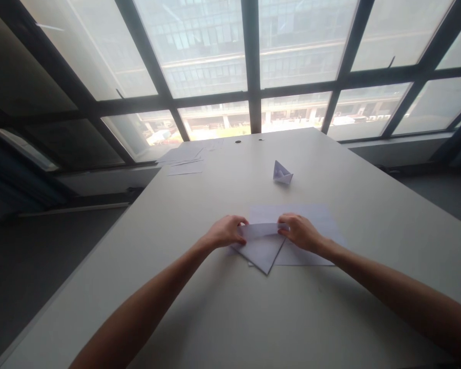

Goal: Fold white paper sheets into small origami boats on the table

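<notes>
Between my hands is a folded sheet of white paper (262,250), its point toward me and a strip along its far edge raised. My left hand (227,231) pinches the left end of that strip between thumb and fingers. At the right end, my right hand (298,231) grips the same strip, fingers curled. Beneath the folded paper and my right hand lies a flat white sheet (322,223). Farther off, a small folded paper boat (282,173) stands on the table.
The white table (230,318) reaches toward large framed windows (211,46). Several loose paper sheets (186,160) lie near its far left edge. Two small round holes, one a dark grommet (237,142), sit near the far edge. Dark floor shows on both sides.
</notes>
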Action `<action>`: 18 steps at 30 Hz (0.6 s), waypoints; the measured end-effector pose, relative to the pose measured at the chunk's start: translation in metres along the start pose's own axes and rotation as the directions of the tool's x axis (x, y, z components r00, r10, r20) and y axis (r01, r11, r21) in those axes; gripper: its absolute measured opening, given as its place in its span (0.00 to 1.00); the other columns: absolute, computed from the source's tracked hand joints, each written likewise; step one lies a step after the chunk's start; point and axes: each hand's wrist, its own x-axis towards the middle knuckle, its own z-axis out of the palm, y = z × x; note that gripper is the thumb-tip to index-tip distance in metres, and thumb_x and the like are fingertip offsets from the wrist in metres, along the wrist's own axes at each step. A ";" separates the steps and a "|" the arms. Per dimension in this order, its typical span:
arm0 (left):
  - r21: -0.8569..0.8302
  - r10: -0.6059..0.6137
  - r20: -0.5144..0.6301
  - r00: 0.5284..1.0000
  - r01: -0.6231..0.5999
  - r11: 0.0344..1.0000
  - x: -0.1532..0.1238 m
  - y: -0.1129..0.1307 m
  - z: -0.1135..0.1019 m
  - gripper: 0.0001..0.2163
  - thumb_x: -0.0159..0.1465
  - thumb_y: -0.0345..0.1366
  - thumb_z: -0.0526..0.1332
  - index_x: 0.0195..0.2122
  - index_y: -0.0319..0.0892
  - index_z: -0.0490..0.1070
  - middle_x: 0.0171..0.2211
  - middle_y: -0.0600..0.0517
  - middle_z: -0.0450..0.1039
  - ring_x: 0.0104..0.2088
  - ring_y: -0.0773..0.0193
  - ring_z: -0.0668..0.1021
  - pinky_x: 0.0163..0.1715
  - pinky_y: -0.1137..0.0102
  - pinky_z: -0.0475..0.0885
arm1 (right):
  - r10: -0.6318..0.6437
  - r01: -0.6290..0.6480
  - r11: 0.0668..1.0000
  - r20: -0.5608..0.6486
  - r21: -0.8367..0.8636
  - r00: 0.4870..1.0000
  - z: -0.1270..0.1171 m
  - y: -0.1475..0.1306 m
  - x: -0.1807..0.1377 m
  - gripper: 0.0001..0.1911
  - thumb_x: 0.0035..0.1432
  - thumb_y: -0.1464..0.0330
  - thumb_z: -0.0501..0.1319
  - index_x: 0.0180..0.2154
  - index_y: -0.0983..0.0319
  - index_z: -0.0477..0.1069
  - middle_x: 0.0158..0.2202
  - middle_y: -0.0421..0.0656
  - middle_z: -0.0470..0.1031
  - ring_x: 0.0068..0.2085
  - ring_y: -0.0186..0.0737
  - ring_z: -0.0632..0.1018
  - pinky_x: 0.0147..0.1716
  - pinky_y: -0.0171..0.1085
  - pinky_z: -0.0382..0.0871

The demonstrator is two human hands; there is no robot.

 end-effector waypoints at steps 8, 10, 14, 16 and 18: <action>0.270 0.164 -0.181 0.970 -0.111 0.956 -0.035 0.011 0.024 0.08 0.62 0.33 0.63 0.38 0.52 0.80 0.36 0.52 0.76 0.36 0.61 0.77 0.34 0.71 0.67 | -0.227 0.209 0.914 -0.011 -0.348 0.974 0.001 -0.014 -0.015 0.13 0.63 0.79 0.56 0.46 0.61 0.73 0.34 0.45 0.74 0.36 0.42 0.71 0.38 0.38 0.59; 0.384 0.248 -0.225 0.942 -0.148 0.911 -0.045 0.011 0.034 0.11 0.66 0.32 0.57 0.41 0.50 0.79 0.37 0.51 0.75 0.38 0.60 0.76 0.36 0.70 0.68 | -0.299 0.281 0.859 0.027 -0.428 0.954 0.002 -0.016 -0.020 0.16 0.63 0.79 0.56 0.50 0.61 0.72 0.36 0.47 0.74 0.38 0.45 0.71 0.38 0.40 0.59; 0.620 0.377 -0.248 0.892 -0.153 0.770 -0.058 0.013 0.050 0.15 0.66 0.27 0.56 0.52 0.42 0.73 0.47 0.44 0.75 0.46 0.54 0.75 0.46 0.62 0.70 | -0.370 0.364 0.781 0.092 -0.508 0.924 0.003 -0.019 -0.030 0.13 0.64 0.76 0.56 0.49 0.64 0.72 0.41 0.51 0.74 0.42 0.49 0.71 0.40 0.42 0.60; 0.675 0.433 -0.238 0.869 -0.172 0.717 -0.058 0.015 0.053 0.18 0.66 0.25 0.55 0.58 0.38 0.68 0.54 0.41 0.72 0.52 0.52 0.73 0.52 0.59 0.68 | -0.383 0.377 0.764 0.103 -0.523 0.918 0.004 -0.019 -0.032 0.14 0.64 0.75 0.55 0.50 0.65 0.71 0.43 0.52 0.74 0.43 0.49 0.71 0.41 0.43 0.61; 0.698 0.497 -0.206 0.843 -0.230 0.679 -0.056 0.017 0.054 0.21 0.67 0.24 0.53 0.62 0.37 0.63 0.59 0.41 0.68 0.58 0.54 0.71 0.56 0.60 0.66 | -0.392 0.392 0.753 0.117 -0.529 0.912 0.005 -0.021 -0.033 0.14 0.65 0.75 0.55 0.51 0.66 0.70 0.43 0.52 0.74 0.43 0.50 0.71 0.41 0.43 0.62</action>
